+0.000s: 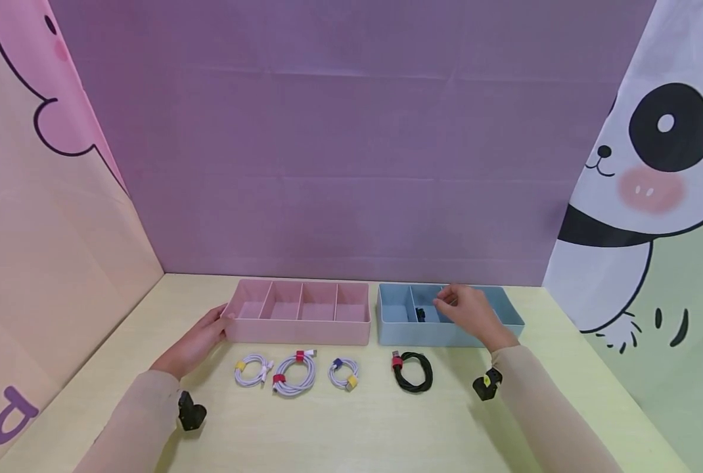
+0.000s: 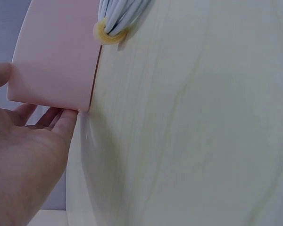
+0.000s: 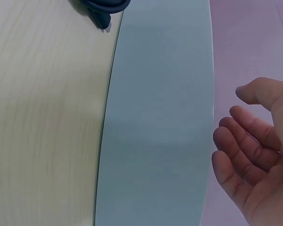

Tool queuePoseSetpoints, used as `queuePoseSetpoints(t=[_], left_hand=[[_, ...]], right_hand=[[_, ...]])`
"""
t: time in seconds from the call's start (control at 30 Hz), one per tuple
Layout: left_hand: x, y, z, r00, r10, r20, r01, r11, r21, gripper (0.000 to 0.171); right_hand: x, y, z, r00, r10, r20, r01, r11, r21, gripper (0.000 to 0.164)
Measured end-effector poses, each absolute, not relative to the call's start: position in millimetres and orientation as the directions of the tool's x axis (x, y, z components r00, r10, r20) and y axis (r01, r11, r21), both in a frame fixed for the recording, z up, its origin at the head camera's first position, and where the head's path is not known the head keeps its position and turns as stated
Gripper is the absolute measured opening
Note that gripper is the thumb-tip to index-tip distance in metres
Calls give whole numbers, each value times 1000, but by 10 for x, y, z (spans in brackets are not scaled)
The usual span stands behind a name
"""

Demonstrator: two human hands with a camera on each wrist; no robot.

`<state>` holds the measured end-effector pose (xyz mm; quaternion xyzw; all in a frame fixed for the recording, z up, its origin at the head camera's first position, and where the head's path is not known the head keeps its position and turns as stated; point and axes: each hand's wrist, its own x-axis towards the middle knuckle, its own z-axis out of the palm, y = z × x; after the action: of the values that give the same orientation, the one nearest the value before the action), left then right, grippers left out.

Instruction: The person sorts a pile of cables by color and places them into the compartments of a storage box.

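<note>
My left hand holds the left end of a pink divided box. The left wrist view has its thumb at the rim and its fingers against the end wall. Over a blue divided box, my right hand hovers with fingers loosely bent and nothing between thumb and fingertips. A small black item lies in the blue box's second compartment from the left; its lower part is hidden by the front wall. In the right wrist view the hand is just beyond the blue front wall.
Before the pink box lie three coiled white cables: one with a yellow tie, a larger one with red ties, and one with blue and yellow ties. A coiled black cable with a red tie lies before the blue box. A purple backdrop stands behind.
</note>
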<state>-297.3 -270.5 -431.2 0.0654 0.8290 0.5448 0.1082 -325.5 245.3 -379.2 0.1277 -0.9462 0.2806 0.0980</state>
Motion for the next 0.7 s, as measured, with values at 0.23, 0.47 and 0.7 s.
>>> queuePoseSetpoints(t=[0.23, 0.47, 0.7], left_hand=[[-2962, -2701, -4309, -970, 216, -109, -12, 409, 912, 75], [-2964, -2701, -4314, -970, 217, -112, -15, 406, 914, 75], [-2966, -2702, -4322, -970, 221, -101, -5, 397, 918, 74]], right_hand=[[-3218, 2470, -3786, -945, -199, 259, -308, 810, -500, 22], [-3201, 2490, -3800, -944, -204, 259, -312, 804, -506, 22], [-3164, 2496, -3814, -935, -221, 277, -337, 795, -504, 17]])
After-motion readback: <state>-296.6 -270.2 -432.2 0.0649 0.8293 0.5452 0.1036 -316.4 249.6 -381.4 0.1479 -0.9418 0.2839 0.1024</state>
